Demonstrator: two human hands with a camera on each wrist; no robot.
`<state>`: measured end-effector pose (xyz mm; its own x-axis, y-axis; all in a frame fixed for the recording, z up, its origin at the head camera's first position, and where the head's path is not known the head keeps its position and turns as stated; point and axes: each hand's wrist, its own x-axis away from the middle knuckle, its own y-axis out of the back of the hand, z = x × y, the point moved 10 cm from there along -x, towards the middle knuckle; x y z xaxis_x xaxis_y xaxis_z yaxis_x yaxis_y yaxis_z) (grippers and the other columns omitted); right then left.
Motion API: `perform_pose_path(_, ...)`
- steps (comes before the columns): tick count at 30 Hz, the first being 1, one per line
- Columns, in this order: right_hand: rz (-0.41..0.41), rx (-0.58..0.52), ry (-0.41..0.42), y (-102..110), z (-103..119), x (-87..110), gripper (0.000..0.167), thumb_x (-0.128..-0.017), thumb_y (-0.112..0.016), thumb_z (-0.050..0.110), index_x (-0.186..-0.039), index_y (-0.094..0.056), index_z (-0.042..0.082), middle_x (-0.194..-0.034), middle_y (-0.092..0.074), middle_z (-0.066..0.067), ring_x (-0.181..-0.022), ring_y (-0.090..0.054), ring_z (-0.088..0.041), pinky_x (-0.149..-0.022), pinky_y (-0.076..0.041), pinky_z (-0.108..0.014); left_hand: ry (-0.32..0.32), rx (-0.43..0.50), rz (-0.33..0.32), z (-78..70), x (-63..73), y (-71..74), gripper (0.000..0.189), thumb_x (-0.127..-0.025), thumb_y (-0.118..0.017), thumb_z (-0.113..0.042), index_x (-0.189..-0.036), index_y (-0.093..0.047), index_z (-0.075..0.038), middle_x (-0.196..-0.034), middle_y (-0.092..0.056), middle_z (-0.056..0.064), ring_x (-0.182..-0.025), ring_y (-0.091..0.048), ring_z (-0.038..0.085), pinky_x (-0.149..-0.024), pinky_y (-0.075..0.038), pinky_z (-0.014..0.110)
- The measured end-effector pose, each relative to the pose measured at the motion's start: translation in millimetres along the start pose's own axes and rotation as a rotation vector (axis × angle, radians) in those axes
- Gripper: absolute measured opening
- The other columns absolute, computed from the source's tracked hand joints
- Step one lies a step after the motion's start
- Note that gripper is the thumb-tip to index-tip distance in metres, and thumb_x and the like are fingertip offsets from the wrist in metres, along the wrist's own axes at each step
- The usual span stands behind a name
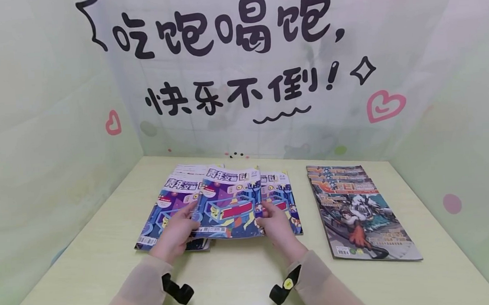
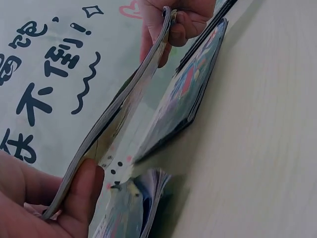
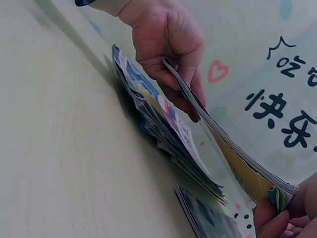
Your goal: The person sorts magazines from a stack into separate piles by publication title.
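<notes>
A magazine [image 1: 231, 208] with a purple and blue illustrated cover is held up over the table by its two sides. My left hand [image 1: 176, 232] grips its left edge, and my right hand [image 1: 278, 224] pinches the right edge. Seen edge-on in the left wrist view, the magazine bows slightly, with the thumb and fingers on opposite faces. Matching magazines [image 1: 168, 200] lie in an uneven pile below to the left; their pages fan out in the right wrist view. Another matching magazine [image 1: 285, 192] lies to the right, partly hidden behind the held one.
Overlapping magazines [image 1: 356, 220] with a grey illustrated cover lie at the right of the pale table [image 1: 234, 282]. Behind the table hangs a printed backdrop [image 1: 235, 134] with large black characters, and similar cloth walls flank both sides.
</notes>
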<state>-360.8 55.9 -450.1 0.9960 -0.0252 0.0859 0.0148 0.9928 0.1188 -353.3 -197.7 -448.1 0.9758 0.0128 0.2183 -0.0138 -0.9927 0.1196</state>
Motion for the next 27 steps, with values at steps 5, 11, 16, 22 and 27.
perform_pose_path(5, 0.058, 0.048, 0.033, -31, 8, 2.8, 0.059, -0.085, -0.059, -0.006, -0.142, -0.044, -0.001, -0.082, -0.045, -0.002, -0.065, -0.046, -0.011, -0.05, -0.04, -0.02, 0.03, -0.039, -0.002, 8.4, 8.2, 27.7, 0.072, -0.091, -0.044, 0.005, -0.155, -0.018, -0.015, -0.154, -0.026, 0.02, -0.106, -0.054, 0.021, -0.081, -0.048, 0.03)
perform_pose_path(11, 0.12, 0.073, 0.026, -68, 10, 7.9, 0.058, -0.087, -0.061, -0.003, -0.142, -0.043, -0.001, -0.079, -0.044, -0.001, -0.063, -0.045, -0.012, -0.049, -0.041, -0.022, 0.051, -0.003, -0.01, 16.0, 17.3, 59.4, 0.073, -0.091, -0.041, 0.006, -0.155, -0.012, -0.013, -0.149, -0.029, 0.025, -0.097, -0.057, 0.015, -0.077, -0.053, 0.027)
perform_pose_path(16, 0.175, 0.036, 0.006, -98, 11, 15.1, 0.059, -0.088, -0.061, -0.002, -0.144, -0.041, -0.001, -0.082, -0.044, 0.0, -0.065, -0.048, -0.012, -0.049, -0.044, -0.022, 0.058, -0.019, -0.029, 23.6, 25.6, 87.7, 0.072, -0.091, -0.04, 0.007, -0.155, -0.009, -0.008, -0.147, -0.027, 0.028, -0.091, -0.056, 0.009, -0.075, -0.053, 0.023)
perform_pose_path(22, 0.227, -0.002, -0.049, -122, 1, 23.2, 0.062, -0.089, -0.063, 0.0, -0.145, -0.039, 0.0, -0.086, -0.046, -0.003, -0.066, -0.051, -0.013, -0.051, -0.049, -0.024, 0.086, -0.088, -0.044, 34.8, 31.6, 111.0, 0.071, -0.091, -0.04, 0.005, -0.154, -0.009, -0.005, -0.141, -0.032, 0.03, -0.086, -0.059, 0.012, -0.073, -0.054, 0.027)
perform_pose_path(27, 0.251, -0.039, -0.067, -133, -5, 25.2, 0.064, -0.087, -0.066, 0.0, -0.144, -0.039, -0.002, -0.086, -0.051, -0.006, -0.058, -0.053, -0.013, -0.048, -0.049, -0.024, 0.064, -0.218, -0.046, 33.5, 30.0, 120.3, 0.07, -0.09, -0.042, 0.002, -0.153, -0.011, 0.0, -0.14, -0.034, 0.032, -0.092, -0.057, 0.019, -0.073, -0.053, 0.028)
